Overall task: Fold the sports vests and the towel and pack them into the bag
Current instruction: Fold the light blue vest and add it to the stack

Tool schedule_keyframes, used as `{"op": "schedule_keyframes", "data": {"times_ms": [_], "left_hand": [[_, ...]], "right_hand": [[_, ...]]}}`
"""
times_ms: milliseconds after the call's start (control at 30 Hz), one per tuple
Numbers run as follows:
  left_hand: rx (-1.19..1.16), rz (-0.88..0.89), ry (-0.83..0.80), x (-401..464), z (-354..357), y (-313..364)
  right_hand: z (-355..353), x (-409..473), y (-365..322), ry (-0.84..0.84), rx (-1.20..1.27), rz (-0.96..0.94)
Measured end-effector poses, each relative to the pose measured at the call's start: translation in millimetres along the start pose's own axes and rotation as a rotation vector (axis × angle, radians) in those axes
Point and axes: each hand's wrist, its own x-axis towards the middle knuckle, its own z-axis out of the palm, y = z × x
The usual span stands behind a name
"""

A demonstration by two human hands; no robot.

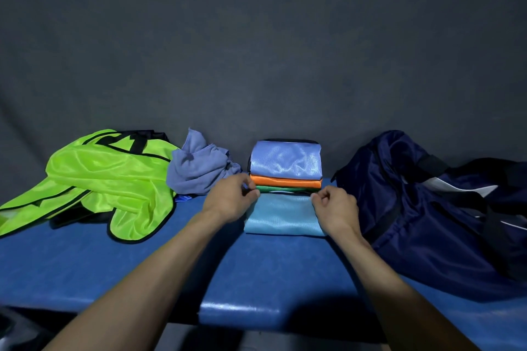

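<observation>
**Both hands at the far edge of a folded light-blue vest on a blue table**

A person's two hands meet over a folded light-blue vest (282, 215), which lies flat on the blue padded table (171, 259) near its middle. The left hand (232, 196) pinches the vest's far left corner between thumb and curled fingers; the right hand (335, 205) grips the far right corner in the same curled way. Both bare forearms reach in from the table's near edge.

Just behind the light-blue vest, touching its far edge, stands a neat stack of folded vests: a green vest (281, 188) at the bottom, an orange vest (286, 182) above it, and a shiny periwinkle vest (286, 159) on top, trimmed in black along its far edge.

To the left of the light-blue vest, behind the left hand, a grey-blue towel (198, 168) sits crumpled in a heap, unfolded. Farther left, a neon-green vest (108, 177) with black edging sprawls loose across the table, its near end hanging toward the front edge; dark fabric shows beneath it.

To the right of the light-blue vest, just beside the right wrist, a navy sports bag (436, 214) slumps on the table, with black straps and a white stripe on its side. Whether its zip is open cannot be told. A dark grey cloth backdrop (256, 37) hangs behind everything.
</observation>
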Motion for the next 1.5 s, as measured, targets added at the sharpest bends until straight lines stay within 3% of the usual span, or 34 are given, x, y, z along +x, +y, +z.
{"op": "schedule_keyframes", "data": {"times_ms": [100, 200, 433, 733, 1000, 1100, 1233, 1333, 1500], "left_hand": [[0.2, 0.195, 0.101, -0.1, 3.4, 1.4], [0.246, 0.335, 0.127, 6.0, 8.6, 8.4], [0.41, 0.281, 0.012, 12.3, 23.5, 27.3], [0.466, 0.205, -0.003, 7.8, 29.2, 38.0], [0.444, 0.131, 0.134, 4.8, 36.4, 36.0], [0.359, 0.214, 0.158, 6.6, 34.5, 34.9], [0.283, 0.575, 0.064, 3.9, 30.3, 24.3], [0.335, 0.553, -0.131, -5.6, 29.0, 15.7], [0.367, 0.538, -0.24, -11.7, 23.1, 4.7]], "right_hand": [[0.5, 1.6, -0.5, 0.002, 0.063, 0.034], [1.2, 2.1, 0.2, 0.02, 0.11, 0.055], [7.6, -5.0, 1.1, 0.091, 0.058, -0.022], [13.7, -1.6, -0.6, 0.101, 0.016, 0.045], [13.0, 3.3, -0.9, 0.089, 0.079, 0.076], [12.0, 4.1, -0.8, 0.086, 0.074, 0.089], [12.2, 4.8, -0.5, 0.086, 0.045, 0.078], [12.3, 4.9, 0.8, 0.1, 0.045, 0.053], [1.7, -2.3, 0.9, 0.086, -0.005, -0.055]]}}
